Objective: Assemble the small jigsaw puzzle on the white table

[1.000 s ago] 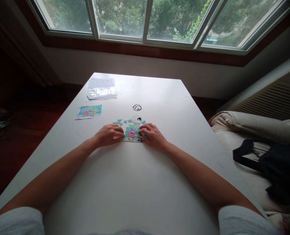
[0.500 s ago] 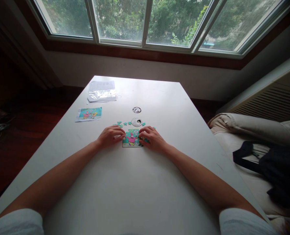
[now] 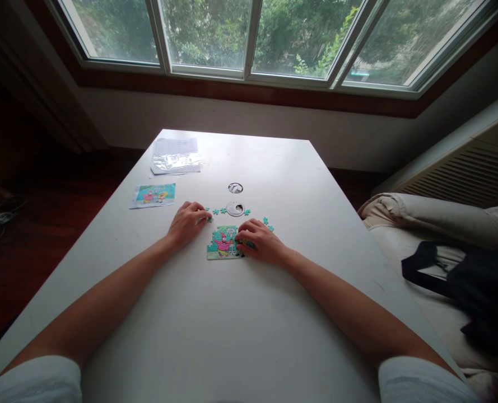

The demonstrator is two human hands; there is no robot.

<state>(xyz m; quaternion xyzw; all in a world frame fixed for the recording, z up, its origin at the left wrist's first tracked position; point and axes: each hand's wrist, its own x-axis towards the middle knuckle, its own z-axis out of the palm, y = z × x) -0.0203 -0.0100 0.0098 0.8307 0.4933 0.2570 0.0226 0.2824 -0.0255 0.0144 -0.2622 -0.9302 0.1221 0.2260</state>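
Partly joined green-and-pink cardboard-looking jigsaw, flat on the smooth white table. Over its right part, half-curled right hand; cannot tell whether gripping. Beyond its far left corner, bent-fingered left hand beside small teal knobbed loose pieces; likewise unclear in grip. Best to steady the joined part lightly, matching colours against the rectangular printed paper picture.

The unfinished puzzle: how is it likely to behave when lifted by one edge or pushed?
The puzzle would probably bend or break apart, because it is made of small interlocked pieces. It is likely light, as it looks thin. Pushed, it may slide: the table looks smooth.
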